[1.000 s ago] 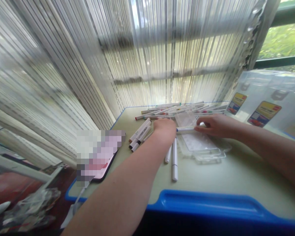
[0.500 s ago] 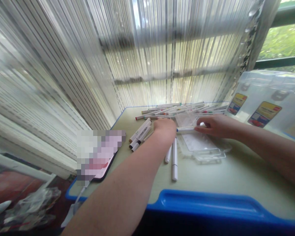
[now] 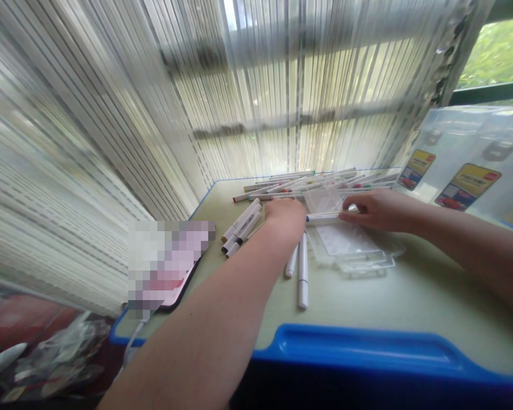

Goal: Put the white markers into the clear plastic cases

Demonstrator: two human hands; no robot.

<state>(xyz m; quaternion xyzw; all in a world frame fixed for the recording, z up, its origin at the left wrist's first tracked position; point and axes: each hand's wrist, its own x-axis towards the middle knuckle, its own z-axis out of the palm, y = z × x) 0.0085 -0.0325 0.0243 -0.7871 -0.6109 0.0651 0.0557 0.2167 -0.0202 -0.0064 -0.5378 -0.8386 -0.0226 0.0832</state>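
My right hand point(image 3: 374, 209) pinches a white marker point(image 3: 325, 217) with a blue end, which lies level above a clear plastic case point(image 3: 354, 255). My left hand point(image 3: 285, 212) is close to the marker's blue end, its back toward me and its fingers hidden. Left of that hand, several white markers point(image 3: 241, 225) with brown and dark ends lie side by side on the table. Below it are two more white markers, a shorter-looking one point(image 3: 291, 259) and a longer one point(image 3: 303, 279). A loose pile of thin white markers point(image 3: 273, 185) spreads behind both hands.
A large clear storage box point(image 3: 504, 142) with yellow-and-blue labels stands at the right. A phone point(image 3: 183, 267), partly blurred out, lies at the table's left edge with a white cable. The table point(image 3: 350, 307) has a blue front rim point(image 3: 363, 347); a striped curtain point(image 3: 256, 102) hangs behind.
The camera view has tilted slightly, shifting the whole scene a little. Both hands keep nearly the same places, and the blue-ended marker stays in my right hand.
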